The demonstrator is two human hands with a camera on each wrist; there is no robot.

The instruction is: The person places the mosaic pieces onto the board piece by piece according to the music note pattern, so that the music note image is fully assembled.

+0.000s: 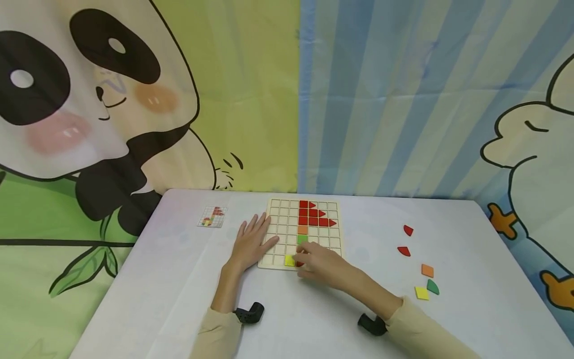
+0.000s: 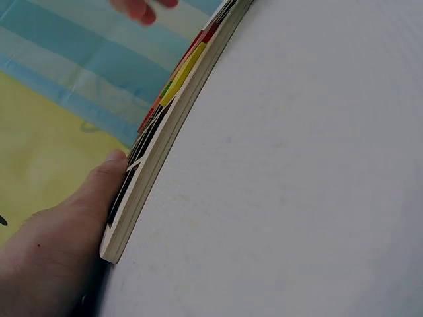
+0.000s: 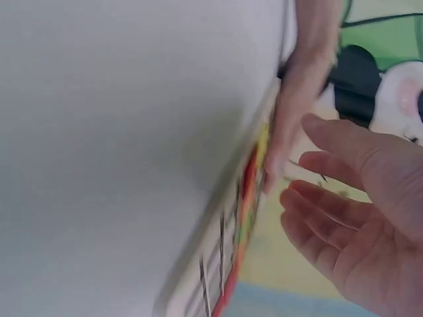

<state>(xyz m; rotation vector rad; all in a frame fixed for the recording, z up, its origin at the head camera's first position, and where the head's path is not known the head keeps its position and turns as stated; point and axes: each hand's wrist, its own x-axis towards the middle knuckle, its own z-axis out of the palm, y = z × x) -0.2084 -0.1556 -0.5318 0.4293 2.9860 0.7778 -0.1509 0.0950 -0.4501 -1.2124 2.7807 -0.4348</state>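
It seems that the step in hand is the setting of coloured pieces on the grid board, which lies flat on the white table, following the small picture card to its left. The left hand is spread wide, resting at the board's left edge; it grasps no piece. The right hand is half opened above the lower part of the board, with its fingers softly bent; the right wrist view shows a gap between thumb and fingers, and nothing in it. Beneath it, a red piece lies just beside the yellow tile, so I judge this piece is just about placed. The next move probably calls for checking the card, then fetching another piece. Counting the board, I find nine red pieces in three upper rows, three of them pointed, one orange tile, one green tile, one yellow tile, and the partly covered red piece; the hand may hide others. On the right wait five loose pieces: two red wedges, one orange square, one green wedge, one yellow square.
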